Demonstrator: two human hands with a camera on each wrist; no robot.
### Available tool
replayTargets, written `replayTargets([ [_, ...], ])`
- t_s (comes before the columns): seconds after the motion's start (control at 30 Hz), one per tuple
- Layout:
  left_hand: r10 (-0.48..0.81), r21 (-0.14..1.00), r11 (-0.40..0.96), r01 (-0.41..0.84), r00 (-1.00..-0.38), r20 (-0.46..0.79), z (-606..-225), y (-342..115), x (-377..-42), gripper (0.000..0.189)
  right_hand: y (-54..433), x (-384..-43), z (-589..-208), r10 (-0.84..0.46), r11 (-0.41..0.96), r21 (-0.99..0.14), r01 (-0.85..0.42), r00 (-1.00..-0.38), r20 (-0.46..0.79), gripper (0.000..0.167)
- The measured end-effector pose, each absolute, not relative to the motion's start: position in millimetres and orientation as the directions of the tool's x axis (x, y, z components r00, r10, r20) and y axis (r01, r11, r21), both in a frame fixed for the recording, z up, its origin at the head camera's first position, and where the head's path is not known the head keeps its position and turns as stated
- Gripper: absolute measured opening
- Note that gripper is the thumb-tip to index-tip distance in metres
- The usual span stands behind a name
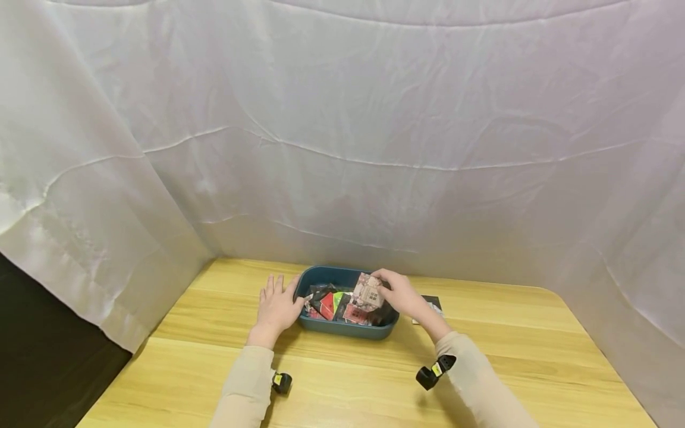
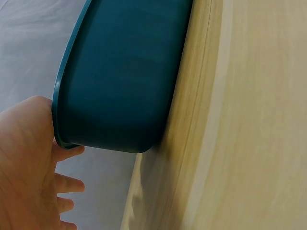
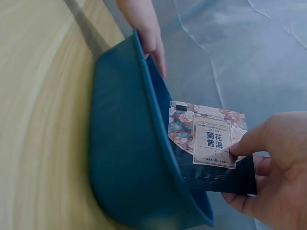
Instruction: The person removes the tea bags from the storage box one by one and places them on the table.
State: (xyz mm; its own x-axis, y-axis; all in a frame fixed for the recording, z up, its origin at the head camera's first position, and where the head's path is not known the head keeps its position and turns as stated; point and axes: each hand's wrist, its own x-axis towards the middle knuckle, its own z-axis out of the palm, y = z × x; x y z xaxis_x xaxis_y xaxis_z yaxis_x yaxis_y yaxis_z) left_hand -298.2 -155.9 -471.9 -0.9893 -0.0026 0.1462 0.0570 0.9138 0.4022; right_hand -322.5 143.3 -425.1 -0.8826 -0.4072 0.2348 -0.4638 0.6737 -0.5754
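Note:
My right hand (image 1: 401,294) pinches a flowered tea sachet (image 3: 206,136) between thumb and fingers. Its label reads Chrysanthemum Pu'er in the right wrist view. The sachet is over the right part of a dark blue-green bin (image 1: 342,327), its lower side overlapping the rim. Inside the bin lie several small packets, among them a red one (image 1: 326,306) and a pinkish-red one (image 1: 355,314). At the bin's left end, my left hand (image 1: 278,309) rests against the rim with its fingers spread and straight.
Just right of the bin, a dark and white packet (image 1: 432,304) lies on the wooden table (image 1: 514,339), partly behind my right forearm. Pale curtains (image 1: 342,148) hang behind the table and along both sides.

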Motion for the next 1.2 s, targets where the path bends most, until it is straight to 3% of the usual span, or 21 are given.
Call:
replayTargets([
  [0.23, -0.003, 0.407, 0.912, 0.056, -0.99, 0.143, -471.5, -156.3, -297.6, 0.06, 155.1, -320.3, -413.0, -0.385, 0.67, -0.59, -0.45, -0.891, 0.241, 0.032],
  [0.53, -0.003, 0.404, 0.913, 0.057, -0.989, 0.148, -473.2, -157.0, -299.0, 0.06, 179.6, -326.8, -408.8, -0.31, 0.66, -0.597, -0.456, -0.889, 0.336, 0.032],
  [1.2, -0.008, 0.416, 0.908, 0.053, -0.989, 0.145, -468.4, -158.1, -295.1, 0.061, 231.6, -325.2, -408.7, -0.174, 0.675, -0.655, -0.339, -0.936, 0.305, 0.034],
])
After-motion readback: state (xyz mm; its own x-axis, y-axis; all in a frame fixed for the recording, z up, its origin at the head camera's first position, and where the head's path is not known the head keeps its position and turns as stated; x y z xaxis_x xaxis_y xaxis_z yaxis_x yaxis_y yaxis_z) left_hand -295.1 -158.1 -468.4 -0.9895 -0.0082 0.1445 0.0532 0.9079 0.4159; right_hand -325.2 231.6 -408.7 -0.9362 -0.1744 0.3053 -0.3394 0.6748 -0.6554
